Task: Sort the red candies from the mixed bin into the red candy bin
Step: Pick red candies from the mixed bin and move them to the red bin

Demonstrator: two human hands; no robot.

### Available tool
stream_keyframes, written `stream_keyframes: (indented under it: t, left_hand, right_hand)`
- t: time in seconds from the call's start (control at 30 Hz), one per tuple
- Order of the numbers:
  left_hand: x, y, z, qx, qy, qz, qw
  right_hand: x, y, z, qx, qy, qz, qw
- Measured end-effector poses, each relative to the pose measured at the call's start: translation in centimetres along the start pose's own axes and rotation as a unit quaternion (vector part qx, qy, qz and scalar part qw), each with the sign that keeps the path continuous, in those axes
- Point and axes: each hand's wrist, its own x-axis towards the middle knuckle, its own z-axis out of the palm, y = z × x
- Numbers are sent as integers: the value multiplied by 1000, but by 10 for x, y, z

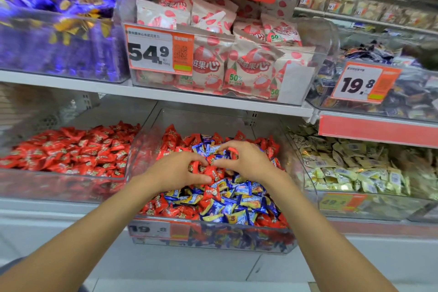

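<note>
Nearest, the clear front wall of the mixed bin [260, 237] carries a price label [151, 229]. Behind it, blue-and-yellow candies [227, 208] lie jumbled with the red ones.

Both forearms reach into the middle of this bin. The left hand [175, 170] has its fingers and thumb curled round a cluster of red candies [208, 170], which sits on top of the heap between the two hands. The right hand [248, 161] is curled over the heap just beside it. A red wrapper shows under its fingers, but I cannot tell whether it grips anything.

The step in hand looks like gathering. A handful of reds is being collected and has not yet been carried over.

The next move calls for lifting that cluster without dragging blue pieces along. It then has to go left over the shared wall into the red candy bin [59, 187], which stands on the same shelf just beside the mixed bin.

The red candies are small, glossy, crinkled pillow wrappers with a pale printed mark. They are probably slippery and loose. Many more lie along the far and left edges of the mixed bin, so the sorting seems far from finished.
</note>
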Motion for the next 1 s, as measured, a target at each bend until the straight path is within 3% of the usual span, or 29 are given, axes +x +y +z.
stream_keyframes:
  t: [0.13, 0.23, 0.43, 0.53, 0.7, 0.83, 0.9, 1.0]
  left_hand:
    - [-3, -5, 3, 42, -4, -2, 999]
    - [-4, -6, 8, 63, 25, -9, 998]
    - [-6, 0, 2, 27, 113, -14, 993]
    - [-6, -1, -5, -29, 120, -10, 992]
    - [3, 7, 1, -41, 54, 12, 998]
    - [10, 15, 8, 20, 6, 11, 1000]
    - [11, 15, 7, 6, 25, 10, 1000]
    - [9, 14, -5, -51, 129, 2, 990]
  right_hand:
    - [8, -3, 8, -133, -72, -13, 988]
    - [7, -1, 7, -86, -84, -18, 993]
    - [-15, 4, -9, 159, -13, 0, 987]
    - [-25, 8, -21, 158, 11, -18, 987]
    - [-29, 19, -28, 156, 43, -15, 987]
    - [-34, 21, -31, 180, 76, 6, 981]
    - [-33, 19, -30, 168, 70, 3, 983]
    - [-24, 11, -24, 132, 49, 1, 990]
